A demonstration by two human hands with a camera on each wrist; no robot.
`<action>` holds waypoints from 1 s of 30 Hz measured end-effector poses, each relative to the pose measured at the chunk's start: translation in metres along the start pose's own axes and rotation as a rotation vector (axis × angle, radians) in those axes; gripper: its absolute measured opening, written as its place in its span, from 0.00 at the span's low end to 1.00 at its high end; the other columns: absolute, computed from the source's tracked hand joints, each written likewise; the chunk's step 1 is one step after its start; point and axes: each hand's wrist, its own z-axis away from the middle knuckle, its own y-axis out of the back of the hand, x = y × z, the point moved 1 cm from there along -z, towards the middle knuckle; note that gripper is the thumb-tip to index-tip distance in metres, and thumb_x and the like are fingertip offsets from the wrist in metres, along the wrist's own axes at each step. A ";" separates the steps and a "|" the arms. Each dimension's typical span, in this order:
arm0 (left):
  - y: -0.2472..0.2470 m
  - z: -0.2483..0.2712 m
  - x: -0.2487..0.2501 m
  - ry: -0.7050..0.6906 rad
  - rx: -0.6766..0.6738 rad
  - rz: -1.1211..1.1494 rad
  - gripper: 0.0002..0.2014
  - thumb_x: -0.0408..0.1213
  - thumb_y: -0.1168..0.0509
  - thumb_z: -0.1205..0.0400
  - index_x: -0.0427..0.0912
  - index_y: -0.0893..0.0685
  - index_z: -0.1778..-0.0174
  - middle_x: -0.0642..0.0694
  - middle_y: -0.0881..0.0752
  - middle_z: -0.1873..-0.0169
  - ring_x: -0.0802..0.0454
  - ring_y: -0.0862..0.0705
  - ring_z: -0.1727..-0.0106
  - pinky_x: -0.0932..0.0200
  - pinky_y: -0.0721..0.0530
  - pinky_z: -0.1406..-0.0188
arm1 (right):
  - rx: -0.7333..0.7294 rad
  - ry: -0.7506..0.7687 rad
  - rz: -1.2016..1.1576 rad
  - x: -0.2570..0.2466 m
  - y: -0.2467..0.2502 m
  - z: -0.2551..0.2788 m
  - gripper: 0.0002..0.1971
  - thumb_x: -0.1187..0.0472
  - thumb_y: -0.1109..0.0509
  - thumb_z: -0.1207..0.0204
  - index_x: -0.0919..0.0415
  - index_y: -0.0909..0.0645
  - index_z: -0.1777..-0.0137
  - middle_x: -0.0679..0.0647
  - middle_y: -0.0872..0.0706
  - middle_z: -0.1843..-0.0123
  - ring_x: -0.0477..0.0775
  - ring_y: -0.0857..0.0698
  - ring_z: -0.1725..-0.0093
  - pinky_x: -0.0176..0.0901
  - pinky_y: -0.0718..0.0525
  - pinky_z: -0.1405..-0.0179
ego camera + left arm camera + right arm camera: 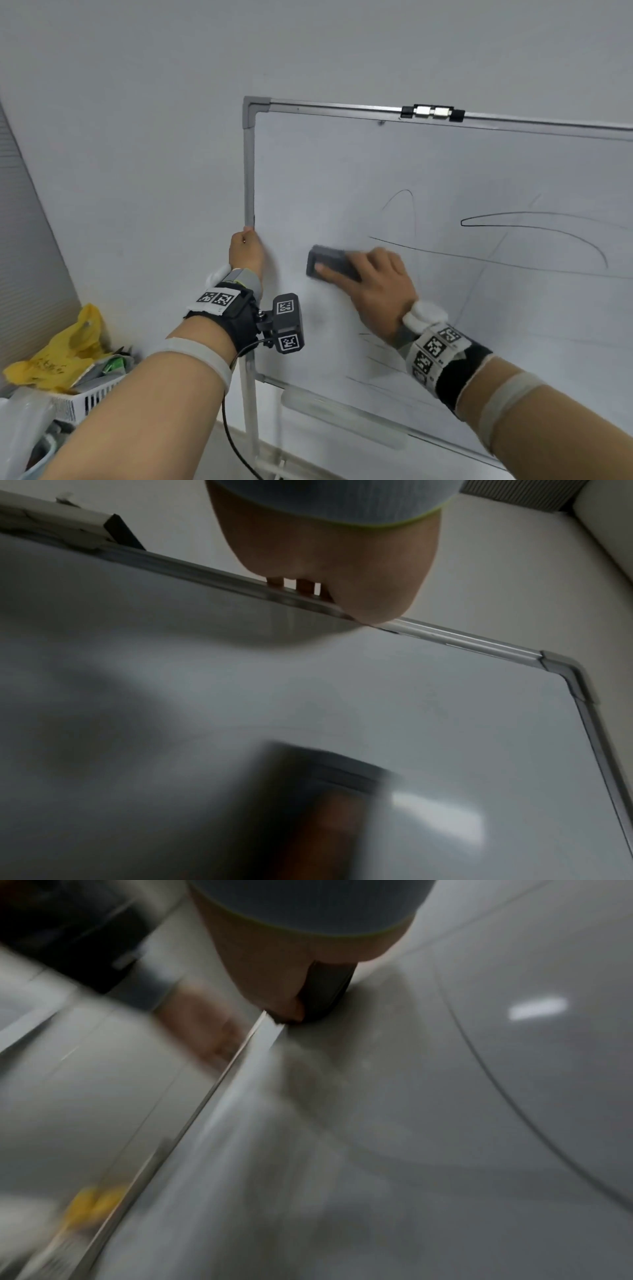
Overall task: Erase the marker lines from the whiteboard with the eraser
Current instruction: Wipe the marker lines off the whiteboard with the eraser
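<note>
**Eraser on board, lower left region**

Whiteboard: right edge cut off; both wrist views blurred. Several thin black marker lines remain right of the eraser; exact count unclear. One dark grey eraser, flat on the board, right hand grip pinching it. Left hand grip curled round the board's left frame.

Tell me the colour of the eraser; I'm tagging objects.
Dark grey eraser, gripped by the right hand; clearest in the head view.
</note>
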 end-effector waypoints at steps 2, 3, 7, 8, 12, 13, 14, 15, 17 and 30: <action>0.000 0.000 0.012 -0.020 0.029 -0.009 0.24 0.45 0.52 0.09 0.31 0.25 0.27 0.35 0.19 0.30 0.36 0.22 0.28 0.48 0.27 0.28 | -0.198 0.221 0.032 -0.006 -0.011 0.030 0.45 0.65 0.25 0.39 0.42 0.28 0.19 0.55 0.21 0.37 0.61 0.25 0.47 0.54 0.26 0.43; -0.001 0.001 0.021 -0.052 0.053 0.003 0.23 0.45 0.50 0.10 0.33 0.26 0.26 0.35 0.19 0.30 0.36 0.22 0.28 0.46 0.27 0.27 | -0.211 0.251 0.035 0.000 -0.008 0.034 0.44 0.64 0.25 0.38 0.41 0.29 0.18 0.55 0.21 0.37 0.61 0.24 0.46 0.54 0.25 0.42; -0.009 0.020 0.078 -0.408 0.183 -0.085 0.27 0.47 0.41 0.13 0.43 0.34 0.19 0.40 0.31 0.21 0.41 0.30 0.22 0.47 0.31 0.23 | 0.065 -0.022 0.014 0.047 0.035 -0.012 0.41 0.66 0.25 0.33 0.40 0.27 0.19 0.57 0.19 0.38 0.61 0.26 0.49 0.54 0.28 0.47; -0.012 0.029 0.097 -0.561 0.200 -0.152 0.28 0.46 0.40 0.14 0.43 0.34 0.18 0.40 0.34 0.19 0.41 0.34 0.19 0.47 0.33 0.22 | 0.165 -0.131 0.007 0.062 0.051 -0.029 0.39 0.67 0.25 0.31 0.40 0.25 0.20 0.58 0.18 0.39 0.62 0.25 0.50 0.54 0.29 0.50; -0.037 0.057 0.162 -1.041 0.036 -0.456 0.27 0.47 0.46 0.13 0.48 0.32 0.16 0.43 0.38 0.14 0.43 0.46 0.12 0.46 0.45 0.15 | 0.391 -0.403 -0.002 0.092 0.080 -0.060 0.31 0.63 0.28 0.24 0.42 0.23 0.21 0.60 0.18 0.40 0.62 0.25 0.51 0.51 0.29 0.54; -0.045 0.061 0.171 -1.062 -0.035 -0.518 0.26 0.48 0.48 0.12 0.48 0.30 0.17 0.45 0.36 0.15 0.44 0.46 0.12 0.46 0.46 0.14 | 0.383 -0.386 0.014 0.088 0.075 -0.055 0.32 0.65 0.28 0.25 0.42 0.23 0.21 0.60 0.18 0.40 0.61 0.26 0.51 0.51 0.30 0.54; -0.053 0.063 0.177 -1.056 -0.096 -0.568 0.25 0.50 0.51 0.12 0.48 0.27 0.19 0.45 0.31 0.17 0.44 0.42 0.13 0.45 0.44 0.15 | 0.343 -0.325 0.015 0.082 0.066 -0.045 0.35 0.67 0.28 0.28 0.42 0.23 0.21 0.60 0.18 0.41 0.60 0.27 0.52 0.51 0.31 0.54; -0.059 0.065 0.179 -1.045 -0.126 -0.595 0.26 0.52 0.54 0.12 0.48 0.24 0.22 0.46 0.26 0.21 0.44 0.36 0.16 0.44 0.40 0.17 | 0.273 -0.231 0.001 0.072 0.055 -0.029 0.38 0.69 0.27 0.30 0.43 0.23 0.21 0.59 0.18 0.42 0.60 0.27 0.52 0.51 0.32 0.54; -0.066 0.067 0.180 -1.024 -0.108 -0.590 0.26 0.51 0.55 0.14 0.49 0.20 0.27 0.48 0.20 0.28 0.45 0.28 0.22 0.42 0.34 0.22 | 0.057 0.008 -0.005 0.052 0.032 0.013 0.41 0.70 0.28 0.35 0.43 0.25 0.20 0.55 0.20 0.41 0.59 0.27 0.51 0.52 0.28 0.51; -0.080 0.071 0.166 -0.946 0.054 -0.567 0.18 0.51 0.49 0.13 0.59 0.21 0.31 0.53 0.25 0.30 0.51 0.33 0.22 0.32 0.38 0.22 | 0.398 -0.391 0.015 0.128 0.091 -0.025 0.32 0.65 0.29 0.27 0.40 0.20 0.23 0.60 0.16 0.39 0.63 0.25 0.51 0.52 0.29 0.55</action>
